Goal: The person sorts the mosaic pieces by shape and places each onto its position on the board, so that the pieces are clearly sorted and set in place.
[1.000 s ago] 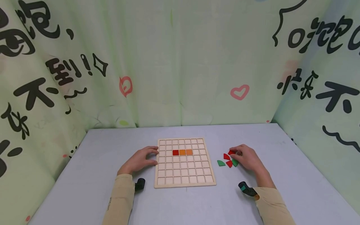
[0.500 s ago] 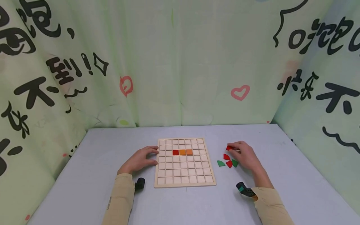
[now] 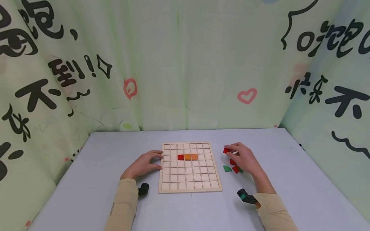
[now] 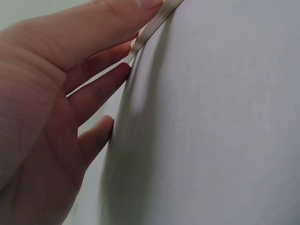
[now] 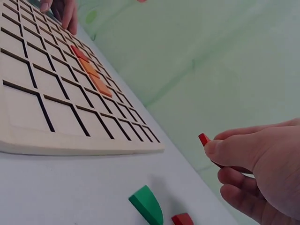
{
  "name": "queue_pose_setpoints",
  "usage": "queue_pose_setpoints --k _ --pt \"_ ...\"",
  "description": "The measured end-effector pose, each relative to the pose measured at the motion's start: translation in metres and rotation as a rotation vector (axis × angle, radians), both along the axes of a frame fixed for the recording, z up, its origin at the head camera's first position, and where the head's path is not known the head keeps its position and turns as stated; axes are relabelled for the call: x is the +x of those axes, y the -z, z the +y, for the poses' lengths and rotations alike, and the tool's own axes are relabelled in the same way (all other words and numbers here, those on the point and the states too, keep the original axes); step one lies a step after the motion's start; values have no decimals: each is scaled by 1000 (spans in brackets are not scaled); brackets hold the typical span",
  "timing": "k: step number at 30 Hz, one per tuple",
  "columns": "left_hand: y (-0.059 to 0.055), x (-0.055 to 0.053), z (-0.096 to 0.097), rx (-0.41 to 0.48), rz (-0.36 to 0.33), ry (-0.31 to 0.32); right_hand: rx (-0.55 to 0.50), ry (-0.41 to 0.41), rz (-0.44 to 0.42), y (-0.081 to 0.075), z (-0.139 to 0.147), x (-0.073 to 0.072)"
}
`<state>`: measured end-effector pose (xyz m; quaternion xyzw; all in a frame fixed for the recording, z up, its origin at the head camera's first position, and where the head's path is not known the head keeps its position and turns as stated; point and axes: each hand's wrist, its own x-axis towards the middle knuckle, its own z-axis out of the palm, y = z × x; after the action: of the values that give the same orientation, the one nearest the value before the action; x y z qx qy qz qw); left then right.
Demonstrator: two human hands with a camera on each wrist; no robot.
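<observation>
A pale wooden grid board (image 3: 190,192) lies on the table. One red square (image 3: 180,157) and two orange squares (image 3: 191,157) sit side by side in one of its rows. My left hand (image 3: 144,163) rests against the board's left edge with fingers extended, thumb and fingertips touching the rim. To the right of the board, my right hand (image 3: 242,158) pinches a small red piece (image 5: 203,139) between thumb and fingers, held above the table. Beneath and beside that hand lie two red pieces (image 3: 235,169) with a curved side and two green ones (image 3: 227,168), one partly hidden.
A white table (image 3: 190,211) carries everything, with a printed curtain (image 3: 185,80) hanging behind and at both sides. A dark camera (image 3: 143,189) is worn at the left wrist, another camera (image 3: 246,196) at the right.
My right hand has lifted the red piece away from the loose pieces and carried it left towards the board. The left hand has stayed in place.
</observation>
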<state>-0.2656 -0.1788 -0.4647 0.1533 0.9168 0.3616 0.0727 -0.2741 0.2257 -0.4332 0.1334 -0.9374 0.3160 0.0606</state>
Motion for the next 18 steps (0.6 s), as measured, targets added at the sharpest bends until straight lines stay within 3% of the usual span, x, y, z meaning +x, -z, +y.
queue_pose_setpoints --k 18 --pt "1 0 -2 7 12 15 32 -251 -7 3 -48 -14"
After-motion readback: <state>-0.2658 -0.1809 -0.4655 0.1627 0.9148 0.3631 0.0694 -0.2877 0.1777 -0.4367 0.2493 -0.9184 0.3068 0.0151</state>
